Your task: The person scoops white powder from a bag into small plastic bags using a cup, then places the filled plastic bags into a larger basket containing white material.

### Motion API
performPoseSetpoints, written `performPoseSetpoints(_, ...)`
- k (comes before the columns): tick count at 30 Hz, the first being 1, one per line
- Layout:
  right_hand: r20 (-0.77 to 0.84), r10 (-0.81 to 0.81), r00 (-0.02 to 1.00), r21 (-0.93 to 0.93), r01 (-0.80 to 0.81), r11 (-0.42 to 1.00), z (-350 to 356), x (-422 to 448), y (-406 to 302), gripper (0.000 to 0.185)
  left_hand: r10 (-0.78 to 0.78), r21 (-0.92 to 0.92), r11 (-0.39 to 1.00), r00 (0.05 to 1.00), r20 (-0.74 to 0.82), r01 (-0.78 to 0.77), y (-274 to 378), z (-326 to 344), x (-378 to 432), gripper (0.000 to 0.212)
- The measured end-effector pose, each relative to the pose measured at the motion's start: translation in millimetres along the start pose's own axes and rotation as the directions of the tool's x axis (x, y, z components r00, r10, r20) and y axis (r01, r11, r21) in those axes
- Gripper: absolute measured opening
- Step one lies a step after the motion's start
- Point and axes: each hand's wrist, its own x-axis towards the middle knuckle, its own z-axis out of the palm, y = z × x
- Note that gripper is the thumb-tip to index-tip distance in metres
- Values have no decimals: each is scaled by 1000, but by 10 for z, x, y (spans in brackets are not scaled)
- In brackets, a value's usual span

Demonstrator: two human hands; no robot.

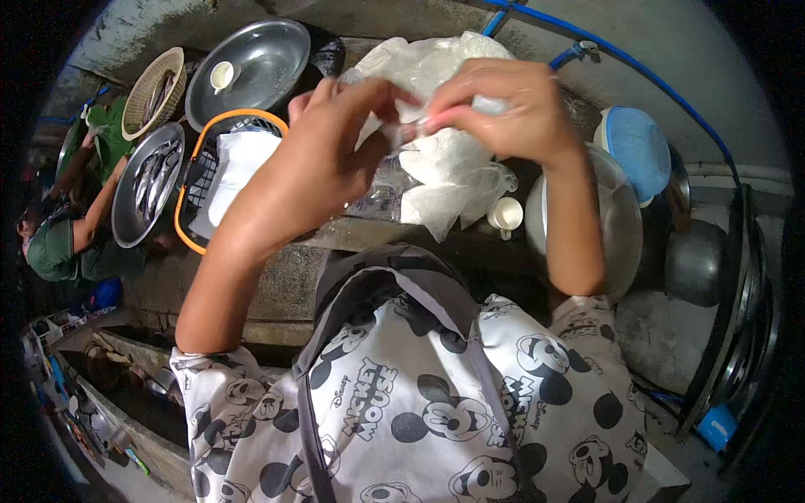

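Note:
My left hand (339, 144) and my right hand (503, 110) meet at the fingertips above the counter. Between them they pinch the twisted neck of a clear plastic bag (412, 131); motion blur hides its exact shape. Below and behind the hands lie several clear plastic bags filled with something white (434, 204), heaped together. A white cup (505, 214) with a handle stands just right of the heap. Left of my left forearm, an orange-rimmed black basket (182, 210) holds a stack of white plastic bags (242, 163).
A large metal basin (270, 69) holds a small white cup (222, 75). Farther left are a metal bowl of fish (151, 182), a woven-look basket (154, 94) and a person in a green shirt (53, 251). At right stand a translucent tub (613, 220) and a blue strainer (638, 151).

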Motion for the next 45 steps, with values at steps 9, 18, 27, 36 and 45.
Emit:
performPoseSetpoints(9, -255, 623, 740, 306, -549, 778, 1181, -544, 1014, 16, -758, -878, 181, 632, 163, 444, -942, 1386, -81, 17)
performPoseSetpoints(18, -322, 641, 697, 17, -673, 740, 2139, -1405, 1359, 14, -646, -797, -522, 469, 602, 304, -1384, 2384, -665, 18)
performPoseSetpoints(27, 483, 851, 205, 558, -821, -119, 1942, -1602, 1797, 8, -683, -751, -133, 490, 542, 647, -1675, 2506, -1116, 15)
performPoseSetpoints(36, 342, 936, 80, 648, -741, -174, 2019, -1328, 1667, 15, -481, -751, -460, 579, 659, 473, -1651, 2472, -1080, 15)
performPoseSetpoints(45, -4, 856, 516, 407, -781, 473, 2191, -1567, 1412, 18, -451, -673, -574, 505, 735, 467, -1769, 2518, -1145, 16)
